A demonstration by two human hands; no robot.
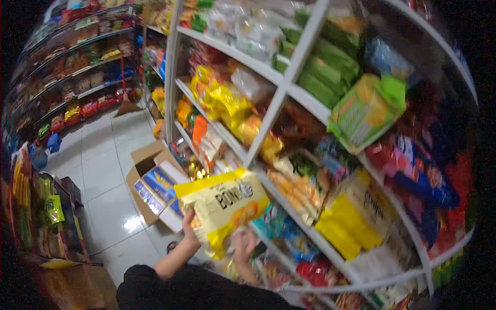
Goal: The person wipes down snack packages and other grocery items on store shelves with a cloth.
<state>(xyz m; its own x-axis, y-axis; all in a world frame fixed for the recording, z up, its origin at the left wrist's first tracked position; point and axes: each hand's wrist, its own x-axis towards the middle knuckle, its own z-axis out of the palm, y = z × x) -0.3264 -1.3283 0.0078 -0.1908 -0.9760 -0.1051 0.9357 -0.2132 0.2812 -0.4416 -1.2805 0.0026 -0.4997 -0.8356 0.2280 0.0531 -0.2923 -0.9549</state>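
Note:
A yellow and white snack bag with dark lettering is held up in front of the white shelves. My left hand grips its lower left edge. My right hand is under the bag's lower right corner, fingers spread against it, close to the packets on the low shelf. Both forearms come up from a black sleeve at the bottom of the view.
The white shelves are packed with snack packets: yellow bags, green packs, a tilted green and orange bag. An open cardboard box sits on the tiled floor. More stocked shelves line the far aisle; a display rack stands left.

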